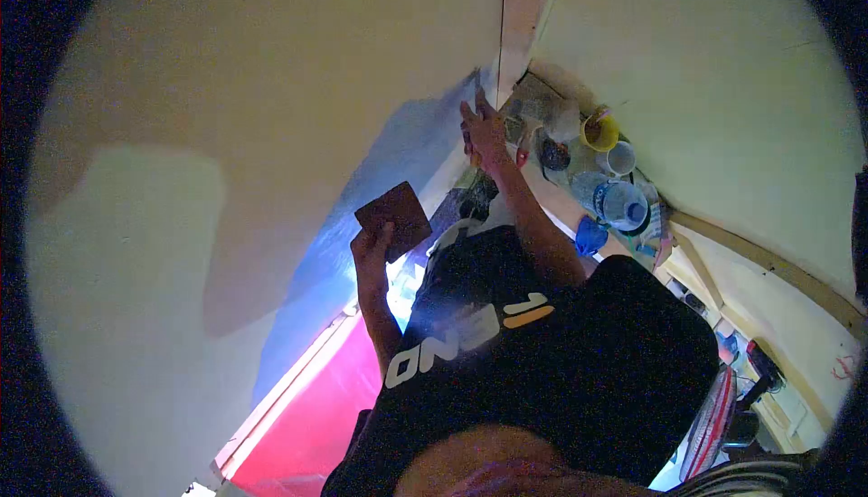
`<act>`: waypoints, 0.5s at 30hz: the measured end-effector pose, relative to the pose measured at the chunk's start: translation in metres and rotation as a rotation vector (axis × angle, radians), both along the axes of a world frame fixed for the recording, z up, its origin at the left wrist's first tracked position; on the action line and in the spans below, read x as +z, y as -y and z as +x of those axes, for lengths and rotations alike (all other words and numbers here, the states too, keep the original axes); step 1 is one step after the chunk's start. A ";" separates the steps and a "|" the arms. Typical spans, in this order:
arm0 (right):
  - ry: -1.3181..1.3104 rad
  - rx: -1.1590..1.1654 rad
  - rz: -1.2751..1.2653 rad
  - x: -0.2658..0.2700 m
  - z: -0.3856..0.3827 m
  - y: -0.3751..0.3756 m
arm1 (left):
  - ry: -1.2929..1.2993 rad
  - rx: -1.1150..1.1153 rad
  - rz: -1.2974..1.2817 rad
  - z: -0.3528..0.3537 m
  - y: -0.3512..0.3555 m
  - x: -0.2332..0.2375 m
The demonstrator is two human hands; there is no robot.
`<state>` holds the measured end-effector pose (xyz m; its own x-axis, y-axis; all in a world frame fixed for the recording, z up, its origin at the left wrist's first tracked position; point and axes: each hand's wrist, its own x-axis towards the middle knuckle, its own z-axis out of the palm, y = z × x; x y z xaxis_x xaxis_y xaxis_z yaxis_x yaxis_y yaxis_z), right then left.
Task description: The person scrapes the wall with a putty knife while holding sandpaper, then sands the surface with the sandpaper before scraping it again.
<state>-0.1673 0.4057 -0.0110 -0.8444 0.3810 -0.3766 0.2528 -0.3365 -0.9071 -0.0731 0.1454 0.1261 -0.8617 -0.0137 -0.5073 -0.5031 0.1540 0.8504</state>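
Note:
My left hand [371, 242] grips a flat, dark brown square sheet [396, 220], with the thumb lying over its lower edge. The sheet is held up in front of the pale wall [298, 117]; its exact material cannot be made out. My right hand [486, 135] reaches forward to the wall near the corner. Its fingers are stretched out and a little apart, and nothing shows in them. Fingertips appear to touch or nearly touch the wall, where a dark shadow falls around them.
Right of my right arm, a ledge holds a yellow cup [599, 131], a white cup [617, 159], a large clear plastic bottle [622, 205] and a blue bag [590, 236]. A fan [710, 425] stands at the lower right. A pink panel [312, 407] lies lower left.

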 end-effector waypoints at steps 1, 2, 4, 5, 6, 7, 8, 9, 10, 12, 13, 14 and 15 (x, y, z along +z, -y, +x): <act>0.078 0.006 -0.058 0.025 0.008 0.002 | -0.012 0.010 -0.008 0.001 -0.004 0.006; 0.073 0.024 -0.069 0.018 0.008 -0.002 | -0.025 0.023 -0.017 0.001 -0.005 0.009; -0.087 0.015 -0.221 -0.055 -0.008 -0.015 | -0.044 -0.009 -0.052 -0.001 0.003 0.001; -0.172 0.008 -0.304 -0.087 -0.009 -0.017 | -0.051 -0.027 -0.067 0.001 0.005 -0.002; -0.265 -0.016 -0.369 -0.083 -0.009 -0.012 | -0.041 -0.021 -0.030 0.002 0.003 0.002; -0.192 0.007 -0.469 -0.077 -0.007 -0.014 | -0.039 -0.016 0.010 -0.001 -0.002 0.008; -0.115 0.024 -0.568 -0.072 -0.005 -0.015 | -0.036 -0.011 0.053 -0.005 -0.007 0.011; -0.035 0.078 -0.099 -0.069 -0.005 -0.018 | -0.054 -0.035 0.030 -0.008 -0.007 0.008; -0.091 0.120 0.088 -0.080 -0.009 -0.021 | -0.070 -0.054 0.004 -0.009 -0.004 0.003; -0.327 0.154 0.190 -0.140 -0.026 -0.035 | -0.073 -0.076 -0.024 -0.003 0.001 0.002; -0.438 0.167 0.354 -0.156 -0.029 -0.038 | -0.077 -0.079 -0.015 -0.005 -0.003 0.006; -0.548 0.160 0.519 -0.168 -0.033 -0.041 | -0.090 -0.084 -0.006 -0.008 -0.006 0.008; -0.280 0.150 0.397 -0.104 -0.018 -0.023 | -0.084 -0.075 -0.008 -0.009 -0.007 0.007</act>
<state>-0.1856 0.4288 -0.1147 -0.9488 0.3152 0.0216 0.0004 0.0696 -0.9976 -0.0817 0.1528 0.1327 -0.8998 0.0485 -0.4335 -0.4171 0.1950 0.8877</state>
